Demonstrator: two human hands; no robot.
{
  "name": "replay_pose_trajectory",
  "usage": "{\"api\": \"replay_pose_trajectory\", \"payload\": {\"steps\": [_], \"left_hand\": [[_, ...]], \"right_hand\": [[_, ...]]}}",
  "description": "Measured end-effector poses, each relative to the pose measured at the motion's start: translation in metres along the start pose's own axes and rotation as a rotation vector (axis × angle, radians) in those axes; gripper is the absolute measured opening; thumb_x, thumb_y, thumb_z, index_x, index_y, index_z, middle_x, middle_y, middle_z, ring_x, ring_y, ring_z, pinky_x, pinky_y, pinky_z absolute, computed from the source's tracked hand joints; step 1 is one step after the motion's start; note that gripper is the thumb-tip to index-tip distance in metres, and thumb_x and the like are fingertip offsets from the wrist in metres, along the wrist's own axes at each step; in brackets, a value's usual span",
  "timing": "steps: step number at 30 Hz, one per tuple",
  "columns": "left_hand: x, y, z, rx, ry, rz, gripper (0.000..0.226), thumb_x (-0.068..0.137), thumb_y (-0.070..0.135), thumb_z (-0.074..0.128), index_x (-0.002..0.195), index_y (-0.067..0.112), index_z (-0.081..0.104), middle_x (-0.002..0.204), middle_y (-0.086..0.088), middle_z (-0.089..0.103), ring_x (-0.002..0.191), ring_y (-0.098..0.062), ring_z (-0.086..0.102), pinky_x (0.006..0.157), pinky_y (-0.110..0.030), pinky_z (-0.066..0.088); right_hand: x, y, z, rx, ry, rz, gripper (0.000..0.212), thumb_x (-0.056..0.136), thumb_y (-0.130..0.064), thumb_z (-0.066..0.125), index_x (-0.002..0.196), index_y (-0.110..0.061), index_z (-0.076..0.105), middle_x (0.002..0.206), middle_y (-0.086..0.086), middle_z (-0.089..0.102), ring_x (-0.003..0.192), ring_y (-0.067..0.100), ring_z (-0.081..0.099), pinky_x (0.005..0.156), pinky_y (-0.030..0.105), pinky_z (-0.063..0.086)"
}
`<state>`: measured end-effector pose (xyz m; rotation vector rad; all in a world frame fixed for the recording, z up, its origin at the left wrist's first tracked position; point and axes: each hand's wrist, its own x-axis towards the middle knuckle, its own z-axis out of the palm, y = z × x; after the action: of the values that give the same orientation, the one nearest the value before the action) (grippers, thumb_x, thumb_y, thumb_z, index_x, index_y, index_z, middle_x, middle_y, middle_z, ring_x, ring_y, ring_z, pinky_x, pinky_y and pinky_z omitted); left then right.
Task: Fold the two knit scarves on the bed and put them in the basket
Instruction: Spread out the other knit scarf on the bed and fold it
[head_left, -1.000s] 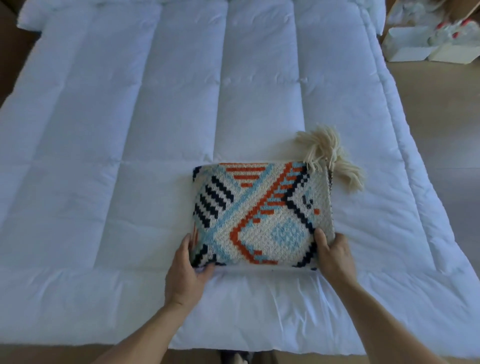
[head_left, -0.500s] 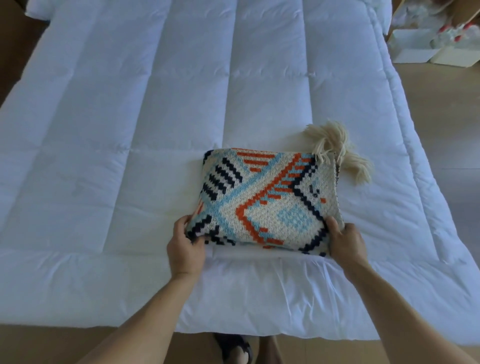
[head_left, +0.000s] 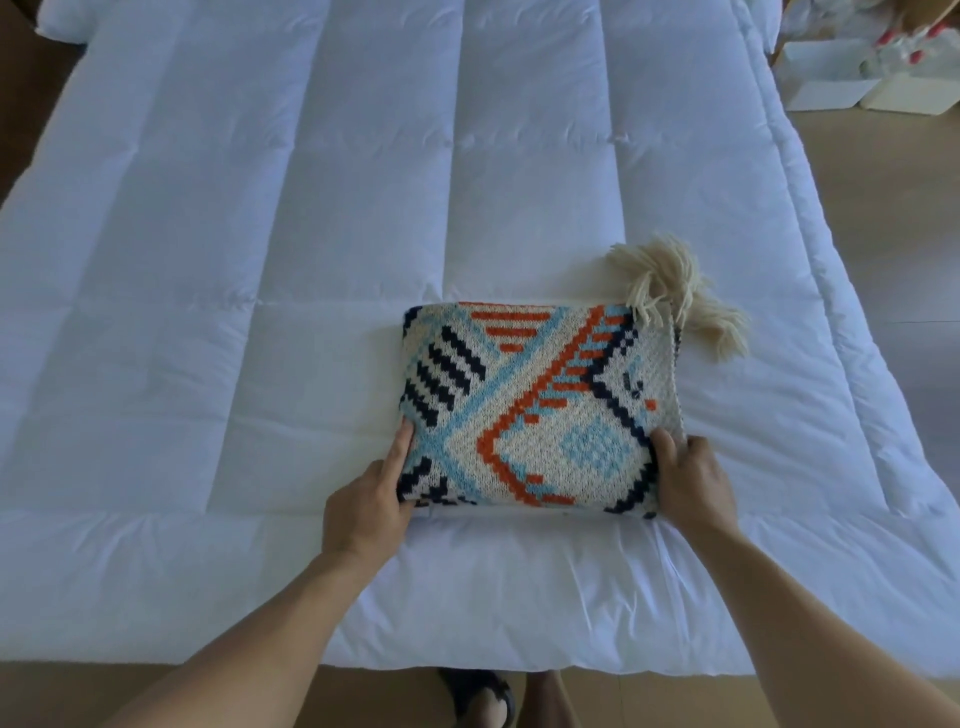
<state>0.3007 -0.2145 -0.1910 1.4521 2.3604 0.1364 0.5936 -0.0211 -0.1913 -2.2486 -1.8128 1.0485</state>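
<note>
A knit scarf (head_left: 540, 405) lies folded into a thick rectangle on the white quilted bed (head_left: 260, 260), right of centre and near the front edge. Its pattern is cream, orange, light blue and navy. Cream tassels (head_left: 680, 301) stick out at its far right corner. My left hand (head_left: 369, 499) grips the near left corner, thumb along the scarf's left edge. My right hand (head_left: 691, 478) grips the near right corner. Only this one scarf shows, and no basket is in sight.
The bed's front edge runs across the bottom, with my sandalled foot (head_left: 483, 696) on the tan floor below it. White and cream boxes (head_left: 857, 78) with red-topped items stand on the floor at the far right.
Both hands keep hold of the scarf's near corners. The near edge, raised half a second ago, sits lower against the bed now. The camera has drifted slightly.
</note>
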Motion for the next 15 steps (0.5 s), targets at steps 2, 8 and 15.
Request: {"api": "replay_pose_trajectory", "payload": {"steps": [2,8,15], "left_hand": [[0.004,-0.005,0.0,0.148,-0.093,0.039,0.115,0.09,0.026,0.062,0.133,0.05,-0.042,0.104,-0.002,0.065,0.061,-0.018,0.056,0.043,-0.024,0.035],[0.023,-0.032,-0.03,0.052,-0.16,0.414,0.085,0.084,0.059,0.042,0.146,0.051,-0.015,0.08,0.006,0.07,0.059,-0.015,0.064,0.054,-0.023,0.05],[0.133,-0.003,-0.072,-0.027,0.062,0.318,0.071,0.084,0.064,0.041,0.134,0.013,0.049,0.123,-0.005,0.056,0.113,-0.022,0.052,0.092,-0.038,0.049]], "right_hand": [[0.003,0.0,-0.002,-0.011,0.038,-0.031,0.045,0.096,-0.055,0.04,0.099,-0.011,0.044,0.095,0.013,0.056,0.086,0.034,0.056,0.076,0.045,0.046],[0.009,-0.003,-0.009,-0.148,0.004,-0.053,0.049,0.097,-0.053,0.037,0.119,-0.01,0.046,0.118,0.017,0.056,0.1,0.033,0.054,0.091,0.049,0.047],[0.048,-0.059,-0.024,-0.356,0.105,-0.648,0.072,0.093,-0.058,0.033,0.149,-0.013,0.029,0.15,0.008,0.035,0.138,0.027,0.032,0.114,0.046,0.029]]}}
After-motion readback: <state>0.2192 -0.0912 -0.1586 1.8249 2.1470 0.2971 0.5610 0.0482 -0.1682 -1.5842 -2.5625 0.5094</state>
